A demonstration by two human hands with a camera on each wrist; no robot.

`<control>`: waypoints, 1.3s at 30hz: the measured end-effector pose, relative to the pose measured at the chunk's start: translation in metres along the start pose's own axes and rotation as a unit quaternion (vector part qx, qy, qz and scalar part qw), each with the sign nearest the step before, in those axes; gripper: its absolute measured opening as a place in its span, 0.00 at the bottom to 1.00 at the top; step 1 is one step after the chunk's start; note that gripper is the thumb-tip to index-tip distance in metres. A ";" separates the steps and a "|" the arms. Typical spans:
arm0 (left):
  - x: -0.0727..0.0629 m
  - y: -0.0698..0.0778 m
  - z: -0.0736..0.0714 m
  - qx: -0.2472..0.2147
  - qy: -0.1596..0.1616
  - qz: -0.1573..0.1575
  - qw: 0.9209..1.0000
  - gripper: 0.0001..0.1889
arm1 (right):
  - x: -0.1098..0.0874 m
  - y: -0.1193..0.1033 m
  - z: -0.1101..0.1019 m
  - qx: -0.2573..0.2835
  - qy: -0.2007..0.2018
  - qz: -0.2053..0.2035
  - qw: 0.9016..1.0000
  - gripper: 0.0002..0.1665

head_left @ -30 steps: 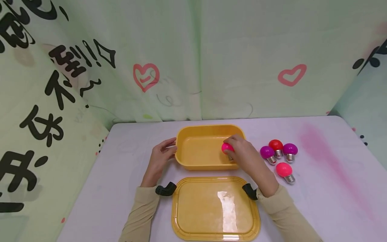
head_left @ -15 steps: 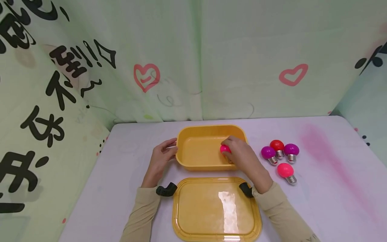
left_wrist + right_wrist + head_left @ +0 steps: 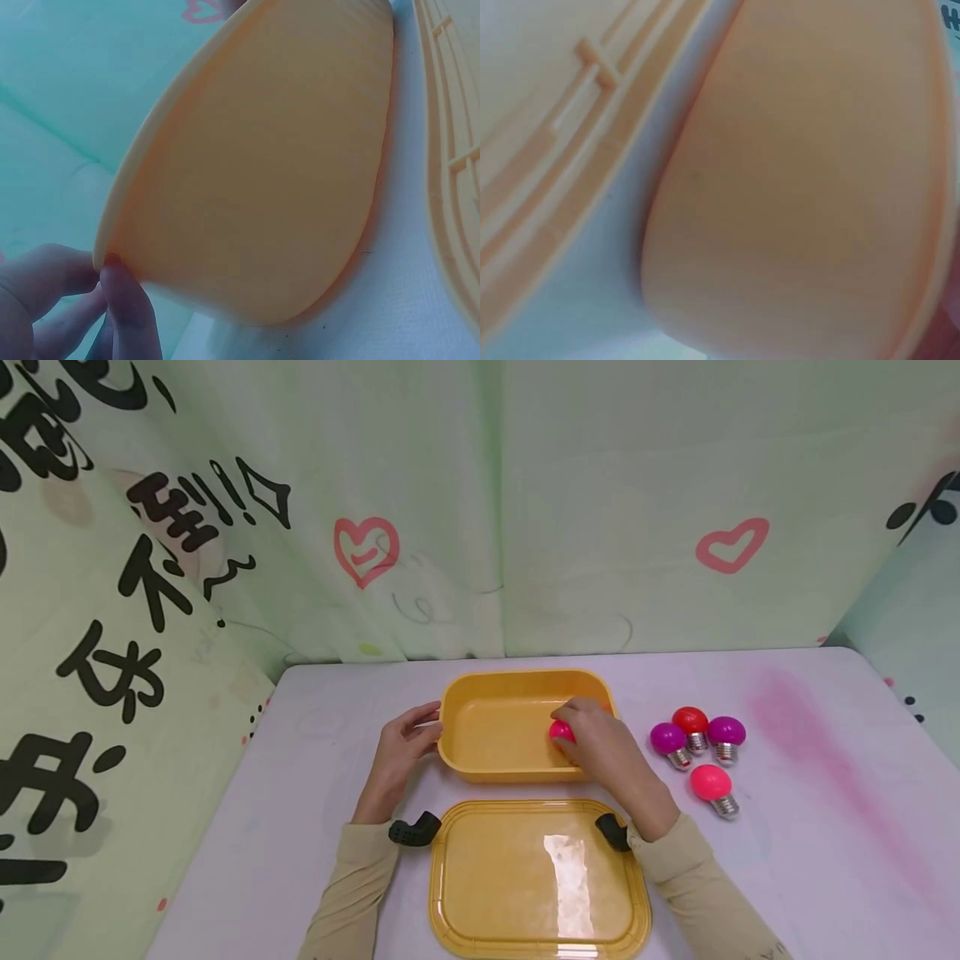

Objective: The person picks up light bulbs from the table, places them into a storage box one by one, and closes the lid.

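A yellow plastic tub (image 3: 491,727) stands near the back of the table. Its left end is pinched at the rim between the thumb and fingers of my left hand (image 3: 401,756); the left wrist view shows the fingertips (image 3: 127,289) right at that rim. My right hand (image 3: 603,752) reaches over the tub's right end and holds a pink light bulb (image 3: 562,731) low inside it. The hand hides much of this bulb, including its base. From the right wrist, the tub's outer wall (image 3: 795,187) fills most of the view, and the bulb is hidden.
In front of the tub lies a yellow lid (image 3: 495,885). To the right are more bulbs: a red bulb (image 3: 690,720), a purple bulb (image 3: 667,738), another purple bulb (image 3: 726,730) and a pink bulb (image 3: 710,782). A fabric backdrop (image 3: 570,593) hangs behind the table.
My right hand has moved slightly left and lower into the tub with the pink bulb. My left hand stays at the tub's rim. The whole head view has shifted a little.
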State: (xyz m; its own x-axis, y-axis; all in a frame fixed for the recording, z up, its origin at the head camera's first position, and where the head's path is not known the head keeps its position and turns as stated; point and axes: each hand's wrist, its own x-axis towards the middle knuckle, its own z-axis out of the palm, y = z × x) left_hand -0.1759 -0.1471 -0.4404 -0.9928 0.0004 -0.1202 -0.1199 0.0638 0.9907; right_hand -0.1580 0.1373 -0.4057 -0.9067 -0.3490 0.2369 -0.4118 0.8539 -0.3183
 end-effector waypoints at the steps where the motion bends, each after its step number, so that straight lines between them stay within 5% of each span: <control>1: 0.000 0.000 0.000 0.001 0.000 0.001 1.000 0.21 | -0.001 0.000 -0.002 0.001 0.003 -0.001 1.000 0.19; 13: -0.001 -0.001 -0.002 -0.008 -0.008 -0.002 1.000 0.22 | -0.013 -0.001 -0.025 -0.003 -0.013 0.019 1.000 0.24; 35: 0.002 -0.001 -0.001 -0.008 -0.006 0.001 1.000 0.21 | -0.056 0.030 -0.068 -0.026 0.031 0.029 0.999 0.25; 39: 0.003 -0.001 -0.001 -0.009 -0.004 0.000 1.000 0.21 | -0.064 0.038 -0.071 -0.027 0.012 0.048 0.998 0.23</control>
State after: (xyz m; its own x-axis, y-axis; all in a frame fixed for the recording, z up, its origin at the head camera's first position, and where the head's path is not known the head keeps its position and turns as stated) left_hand -0.1782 -0.1480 -0.4421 -0.9927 0.0094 -0.1199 -0.1194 0.0458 0.9918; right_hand -0.1090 0.2192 -0.3676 -0.9391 -0.2550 0.2302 -0.3164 0.9031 -0.2903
